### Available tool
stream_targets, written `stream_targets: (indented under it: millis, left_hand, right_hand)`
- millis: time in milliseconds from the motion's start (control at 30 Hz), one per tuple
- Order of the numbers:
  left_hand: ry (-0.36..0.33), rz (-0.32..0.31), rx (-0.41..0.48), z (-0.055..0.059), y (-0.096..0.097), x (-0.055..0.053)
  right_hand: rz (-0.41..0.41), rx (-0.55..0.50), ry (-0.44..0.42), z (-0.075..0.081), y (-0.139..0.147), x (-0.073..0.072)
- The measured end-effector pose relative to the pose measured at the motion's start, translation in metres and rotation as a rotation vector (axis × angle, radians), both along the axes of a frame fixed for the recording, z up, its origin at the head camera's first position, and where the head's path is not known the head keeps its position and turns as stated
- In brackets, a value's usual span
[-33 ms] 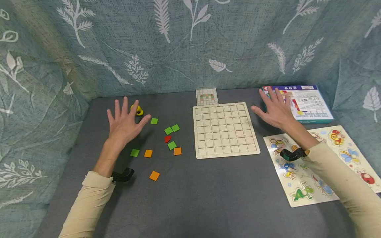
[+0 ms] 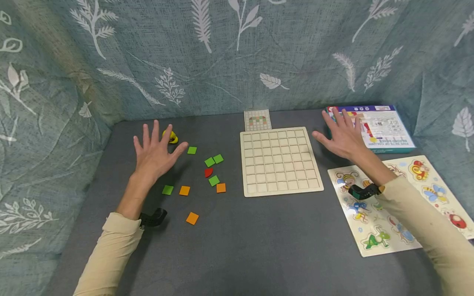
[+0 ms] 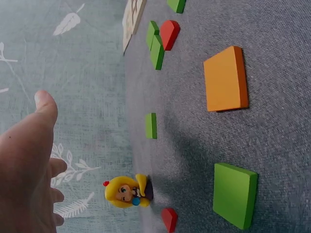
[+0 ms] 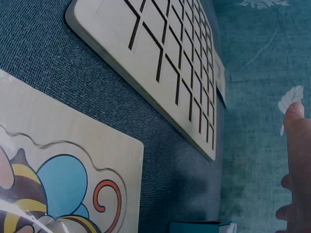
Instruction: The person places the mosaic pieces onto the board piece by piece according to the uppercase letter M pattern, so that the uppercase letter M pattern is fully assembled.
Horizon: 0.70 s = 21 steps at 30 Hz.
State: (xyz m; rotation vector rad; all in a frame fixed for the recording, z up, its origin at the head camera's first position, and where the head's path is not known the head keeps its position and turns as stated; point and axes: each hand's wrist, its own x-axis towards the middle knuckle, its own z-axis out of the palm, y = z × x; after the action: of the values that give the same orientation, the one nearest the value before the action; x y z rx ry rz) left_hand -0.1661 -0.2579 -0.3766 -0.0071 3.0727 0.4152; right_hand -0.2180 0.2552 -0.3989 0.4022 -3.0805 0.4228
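Nothing has visibly shifted since the earlier frame: my left hand (image 2: 153,159) hovers, fingers spread and holding nothing, left of the scattered tiles (image 2: 214,181), near the yellow figurine (image 2: 173,138). My right hand (image 2: 344,139), equally spread and free, hovers between the grid board (image 2: 280,162) and the box (image 2: 390,127), the insect puzzle (image 2: 377,222) nearer on the right.

Curtain (image 2: 296,45): blue-green, white leaf print, wraps far, left and right sides. Table (image 2: 266,234): dark grey. Far right: printed box (image 2: 389,127), lying flat, teal side. Puzzle (image 2: 385,226) just nearer, flat, angled, insect pieces seated. Far left: yellow-haired figurine (image 3: 127,191), upright, well apart from box and puzzle.
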Motion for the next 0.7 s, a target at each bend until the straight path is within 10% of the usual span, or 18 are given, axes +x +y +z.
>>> stream_targets:
  millis: [700]
  left_hand:
    - [-0.014,-0.027,0.038,0.0002,0.0020,0.0043]
  right_hand:
    - [0.099,-0.068,-0.009,-0.0043,0.0037,-0.0057]
